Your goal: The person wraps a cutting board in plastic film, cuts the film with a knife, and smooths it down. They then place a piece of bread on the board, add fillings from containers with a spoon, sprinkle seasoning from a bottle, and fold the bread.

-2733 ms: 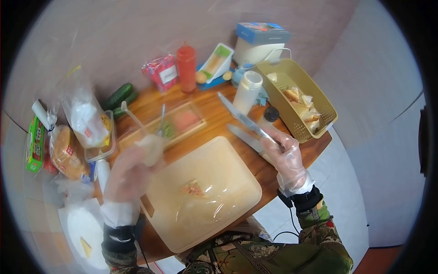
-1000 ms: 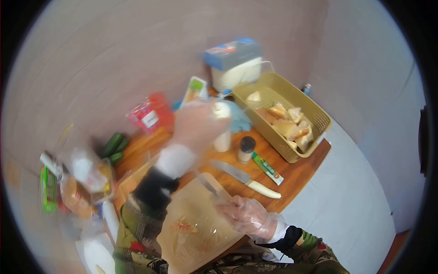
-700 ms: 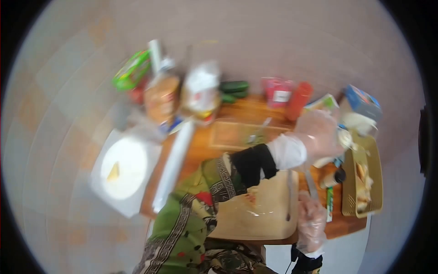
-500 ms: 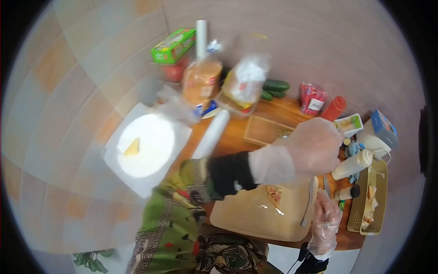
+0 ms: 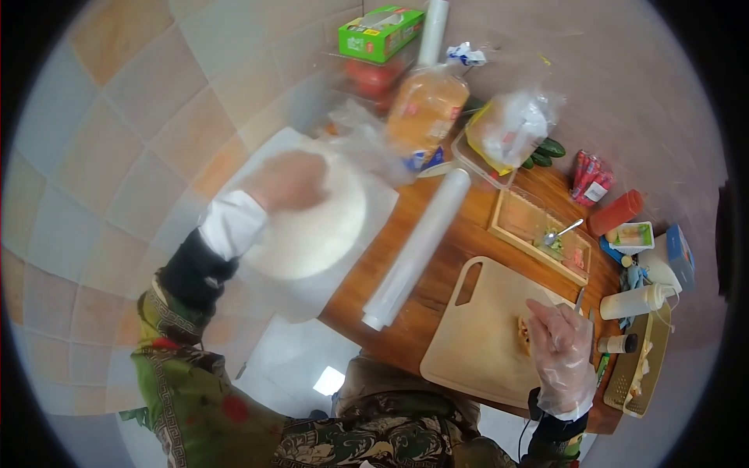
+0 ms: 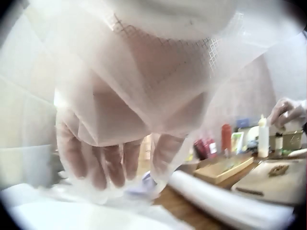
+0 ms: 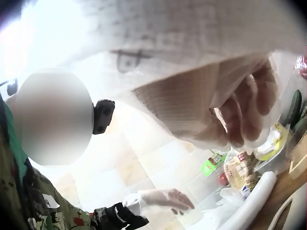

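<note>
My gloved left hand (image 5: 292, 183), blurred, is over the round white surface (image 5: 316, 242) at the left; in the left wrist view its fingers (image 6: 112, 165) hang down, slightly bent, with nothing seen in them. The yellow wedge is not visible. Over the right part of the cutting board (image 5: 476, 347), my gloved right hand (image 5: 560, 351) hovers with loosely curled fingers and nothing visible in it. It partly hides a small topped food piece (image 5: 523, 335). The right wrist view shows its bent fingers (image 7: 244, 112).
A clear film roll (image 5: 421, 246) lies between white surface and board. Behind are bagged bread (image 5: 425, 113), a green box (image 5: 381, 33), a wooden tray (image 5: 538, 253) with a spoon, and a red bottle (image 5: 616, 213). A white bottle (image 5: 632, 303) and basket (image 5: 624, 382) stand right.
My left hand has swung from beside the bottles at the right to the white surface at the left. The head view has turned left. My right hand lies nearer the food piece, its earlier knife gone from it.
</note>
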Available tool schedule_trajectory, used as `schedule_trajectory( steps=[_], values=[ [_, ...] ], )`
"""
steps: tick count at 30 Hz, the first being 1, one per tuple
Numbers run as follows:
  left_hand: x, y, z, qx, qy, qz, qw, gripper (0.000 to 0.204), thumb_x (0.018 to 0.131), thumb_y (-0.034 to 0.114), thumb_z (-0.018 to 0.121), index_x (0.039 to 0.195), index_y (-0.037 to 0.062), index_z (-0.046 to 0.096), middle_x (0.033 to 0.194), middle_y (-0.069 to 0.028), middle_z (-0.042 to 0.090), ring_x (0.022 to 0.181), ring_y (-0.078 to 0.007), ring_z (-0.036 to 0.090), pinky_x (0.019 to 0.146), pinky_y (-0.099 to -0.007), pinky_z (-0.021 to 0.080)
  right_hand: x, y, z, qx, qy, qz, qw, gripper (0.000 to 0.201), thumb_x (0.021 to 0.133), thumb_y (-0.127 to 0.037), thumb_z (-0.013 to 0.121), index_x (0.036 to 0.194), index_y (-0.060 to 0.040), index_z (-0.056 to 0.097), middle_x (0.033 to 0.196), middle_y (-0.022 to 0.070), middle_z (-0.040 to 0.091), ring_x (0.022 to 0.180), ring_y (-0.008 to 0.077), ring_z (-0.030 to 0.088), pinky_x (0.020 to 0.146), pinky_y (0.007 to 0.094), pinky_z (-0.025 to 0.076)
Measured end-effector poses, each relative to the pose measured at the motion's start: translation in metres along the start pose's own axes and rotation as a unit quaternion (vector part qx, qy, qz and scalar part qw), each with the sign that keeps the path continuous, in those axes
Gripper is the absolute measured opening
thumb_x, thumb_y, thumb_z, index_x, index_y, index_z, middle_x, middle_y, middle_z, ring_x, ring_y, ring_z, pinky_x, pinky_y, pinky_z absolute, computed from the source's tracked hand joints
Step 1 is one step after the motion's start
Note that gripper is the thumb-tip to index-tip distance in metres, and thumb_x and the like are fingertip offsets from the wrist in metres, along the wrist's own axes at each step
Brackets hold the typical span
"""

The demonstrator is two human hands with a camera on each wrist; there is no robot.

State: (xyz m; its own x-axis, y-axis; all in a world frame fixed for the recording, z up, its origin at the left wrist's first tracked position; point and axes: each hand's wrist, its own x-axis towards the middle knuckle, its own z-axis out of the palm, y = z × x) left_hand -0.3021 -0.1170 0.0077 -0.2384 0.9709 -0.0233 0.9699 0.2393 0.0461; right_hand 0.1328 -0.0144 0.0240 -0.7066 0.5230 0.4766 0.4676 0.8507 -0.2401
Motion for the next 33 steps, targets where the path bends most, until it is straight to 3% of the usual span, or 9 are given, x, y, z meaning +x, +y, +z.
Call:
schedule_trajectory(
  steps=[2, 3, 5, 15, 17, 24, 27, 29, 33],
  values=[
    [-0.007, -0.030, 0.008, 0.034, -0.066, -0.106, 0.992, 0.039, 0.081, 0.037, 0.074, 0.078, -0.0020, 0.071, 0.078, -0.0217, 0.069, 0.072, -0.0400, 0.067, 0.068, -0.0493, 0.051, 0.011, -0.010, 0.006, 0.079, -0.093, 0.046, 0.991, 0.032, 0.077, 0.003, 0.074, 0.107, -0.0093, 0.075, 0.080, 0.0090, 0.060, 0.070, 0.0307, 0.059, 0.062, 0.0416, 0.047],
    [-0.011, -0.035, 0.008, 0.033, -0.066, -0.108, 0.991, 0.039, 0.081, 0.037, 0.074, 0.078, -0.0020, 0.071, 0.078, -0.0217, 0.069, 0.072, -0.0400, 0.067, 0.068, -0.0493, 0.051, 0.016, -0.016, 0.010, 0.079, -0.096, 0.044, 0.991, 0.032, 0.077, 0.003, 0.074, 0.107, -0.0093, 0.075, 0.080, 0.0090, 0.060, 0.070, 0.0307, 0.059, 0.062, 0.0416, 0.047],
    [-0.019, -0.042, 0.008, 0.090, -0.157, -0.167, 0.969, 0.038, 0.082, 0.036, 0.072, 0.100, 0.0026, 0.074, 0.094, -0.0192, 0.073, 0.089, -0.0397, 0.070, 0.078, -0.0468, 0.054, 0.027, -0.027, 0.017, 0.047, -0.089, -0.004, 0.995, 0.033, 0.078, 0.002, 0.073, 0.109, -0.0111, 0.074, 0.075, 0.0098, 0.057, 0.065, 0.0312, 0.058, 0.058, 0.0421, 0.046],
    [-0.032, -0.062, 0.029, -0.042, -0.154, -0.134, 0.978, 0.037, 0.083, 0.036, 0.072, 0.098, 0.0021, 0.074, 0.094, -0.0198, 0.073, 0.086, -0.0386, 0.069, 0.078, -0.0449, 0.054, 0.055, -0.037, 0.028, 0.064, -0.098, -0.055, 0.992, 0.038, 0.080, 0.002, 0.071, 0.115, -0.0121, 0.070, 0.064, 0.0100, 0.049, 0.053, 0.0314, 0.053, 0.050, 0.0423, 0.041],
    [-0.036, -0.077, 0.051, -0.155, -0.015, -0.111, 0.982, 0.038, 0.066, 0.033, 0.084, 0.079, -0.0017, 0.073, 0.072, -0.0203, 0.068, 0.067, -0.0336, 0.069, 0.064, -0.0420, 0.052, 0.056, -0.037, 0.029, 0.069, -0.094, -0.077, 0.990, 0.039, 0.080, 0.002, 0.070, 0.117, -0.0112, 0.068, 0.062, 0.0099, 0.048, 0.053, 0.0312, 0.053, 0.049, 0.0424, 0.041],
    [-0.026, -0.062, 0.029, -0.103, -0.100, -0.169, 0.975, 0.037, 0.063, 0.024, 0.087, 0.088, -0.0002, 0.073, 0.082, -0.0182, 0.072, 0.071, -0.0271, 0.070, 0.064, -0.0383, 0.053, 0.047, -0.026, 0.026, 0.072, -0.074, -0.078, 0.992, 0.039, 0.081, 0.002, 0.070, 0.118, -0.0103, 0.068, 0.063, 0.0101, 0.048, 0.053, 0.0313, 0.054, 0.049, 0.0435, 0.042],
    [-0.030, -0.064, 0.024, -0.092, -0.123, -0.204, 0.967, 0.030, 0.073, 0.028, 0.076, 0.087, 0.0015, 0.074, 0.085, -0.0205, 0.071, 0.080, -0.0365, 0.069, 0.073, -0.0418, 0.053, 0.040, -0.021, 0.025, 0.078, -0.079, -0.068, 0.992, 0.037, 0.081, 0.002, 0.070, 0.116, -0.0104, 0.069, 0.064, 0.0101, 0.049, 0.053, 0.0323, 0.055, 0.049, 0.0439, 0.043],
    [-0.034, -0.066, 0.024, -0.133, -0.090, -0.223, 0.961, 0.034, 0.066, 0.018, 0.085, 0.090, -0.0017, 0.071, 0.078, -0.0128, 0.071, 0.068, -0.0218, 0.068, 0.064, -0.0337, 0.053, 0.034, -0.017, 0.024, 0.103, -0.051, -0.055, 0.992, 0.034, 0.081, 0.001, 0.071, 0.113, -0.0107, 0.070, 0.066, 0.0104, 0.052, 0.052, 0.0340, 0.053, 0.048, 0.0444, 0.042],
    [-0.029, -0.048, -0.008, -0.112, -0.081, -0.200, 0.970, 0.030, 0.070, 0.017, 0.084, 0.089, -0.0006, 0.068, 0.075, -0.0088, 0.067, 0.067, -0.0182, 0.065, 0.062, -0.0334, 0.051, 0.022, -0.006, 0.010, 0.052, -0.080, -0.023, 0.995, 0.030, 0.083, -0.001, 0.071, 0.111, -0.0105, 0.071, 0.068, 0.0107, 0.056, 0.055, 0.0344, 0.055, 0.050, 0.0456, 0.044]
  ],
)
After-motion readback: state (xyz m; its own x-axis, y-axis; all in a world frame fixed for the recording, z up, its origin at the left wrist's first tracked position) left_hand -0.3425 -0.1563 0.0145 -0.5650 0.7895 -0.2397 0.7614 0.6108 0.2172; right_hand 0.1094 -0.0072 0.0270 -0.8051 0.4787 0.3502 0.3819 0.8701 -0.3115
